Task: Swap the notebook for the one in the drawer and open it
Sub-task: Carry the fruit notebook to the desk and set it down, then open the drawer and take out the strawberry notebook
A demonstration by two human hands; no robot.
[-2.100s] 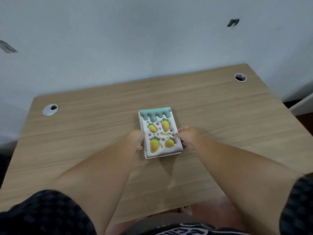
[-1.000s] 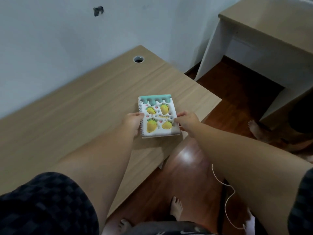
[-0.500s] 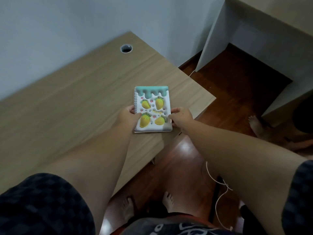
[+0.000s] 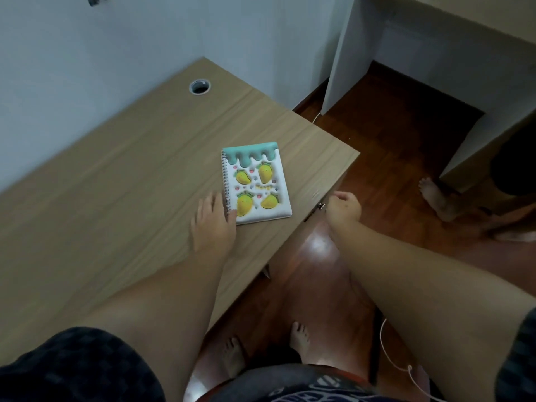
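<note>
A spiral notebook (image 4: pixel 256 184) with a teal drip top and yellow mango pictures lies closed and flat on the wooden desk (image 4: pixel 130 169), near its right end. My left hand (image 4: pixel 213 221) rests flat on the desk, fingertips touching the notebook's lower-left corner by the spiral. My right hand (image 4: pixel 345 208) hovers just past the desk's right edge, fingers loosely curled and holding nothing. It is right beside a small metal fitting (image 4: pixel 319 206) under the desk's edge. The drawer itself and any second notebook are hidden from view.
A cable hole (image 4: pixel 199 87) sits at the desk's far corner by the wall. A white desk (image 4: pixel 435 53) stands at the right over dark wooden floor. Another person's bare foot (image 4: pixel 435 198) is near it. A white cable (image 4: pixel 391 364) trails by my feet (image 4: pixel 298 338).
The notebook, held in both hands before, now lies on the desk near its right end. My right hand has let go and moved right, past the desk's edge. My view swung right.
</note>
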